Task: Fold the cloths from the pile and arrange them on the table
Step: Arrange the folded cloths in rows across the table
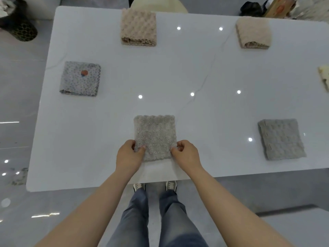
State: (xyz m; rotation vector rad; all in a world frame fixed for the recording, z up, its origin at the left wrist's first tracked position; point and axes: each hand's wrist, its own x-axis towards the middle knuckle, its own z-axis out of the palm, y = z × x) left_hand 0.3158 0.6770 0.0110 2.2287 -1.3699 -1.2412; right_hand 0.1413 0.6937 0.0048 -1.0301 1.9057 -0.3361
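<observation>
While both hands work at the near edge, the scene reads like this:
Table [213, 72]: a wide white top with faint grey veins and small bright light spots, filling most of the view
Floor [17, 104]: glossy grey, seen to the left and below the table
Legs [137, 220]: blue jeans and pale shoes, standing just under the near table edge
Grey cloth [155, 136]: folded into a fluffy square, lying flat near the front middle of the table, between the two hands
Second grey cloth [281, 139]: folded square, front right, well apart from the hands
Patterned cloth [80, 78]: folded, pale blue-grey with small dots and an orange-red mark, on the left side
Beige cloth [138, 26]: folded, at the far edge, middle left
Second beige cloth [252, 32]: folded, at the far edge, right
Cream cloth [324, 77]: only a sliver shows at the right border
Left hand [129, 155]: pinching the grey cloth's near left corner, thumb on top
Right hand [186, 154]: pinching the near right corner of the same cloth, fingers curled
</observation>
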